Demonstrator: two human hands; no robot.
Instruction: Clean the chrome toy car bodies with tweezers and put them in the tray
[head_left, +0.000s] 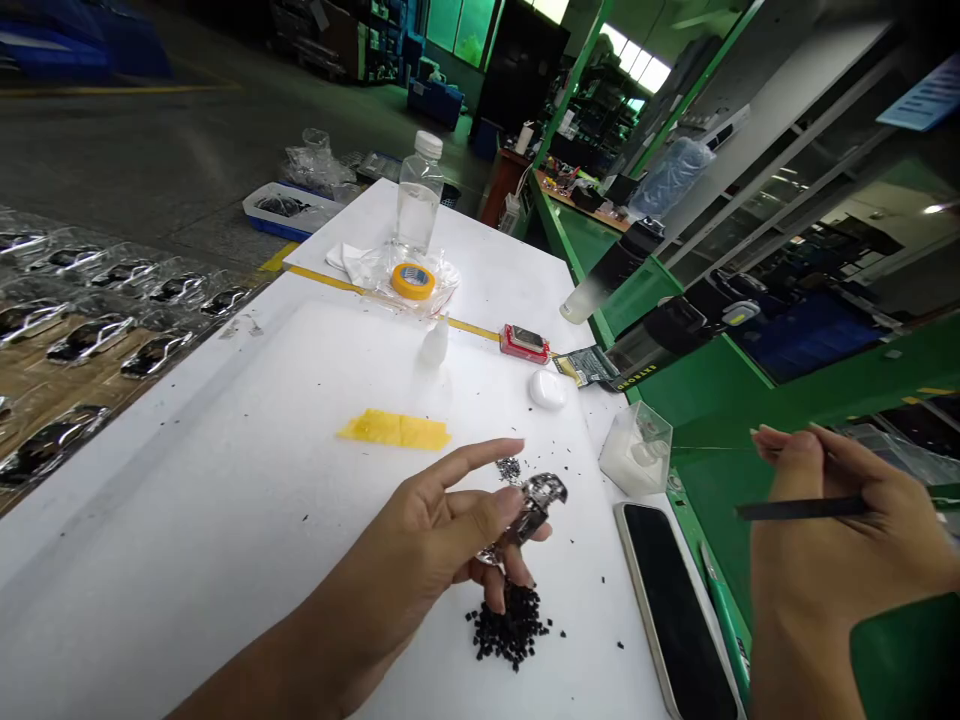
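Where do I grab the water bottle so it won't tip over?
Wrap your hands around the middle of the clear plastic water bottle, coming from its side, above the yellow tape roll and crumpled plastic bag. It stands upright, and its wide round body is easier to hold than the small white cap.

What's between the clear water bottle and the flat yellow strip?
The head view shows an orange-yellow roll of tape on crumpled clear plastic, between the clear plastic water bottle and the flat yellow strip.
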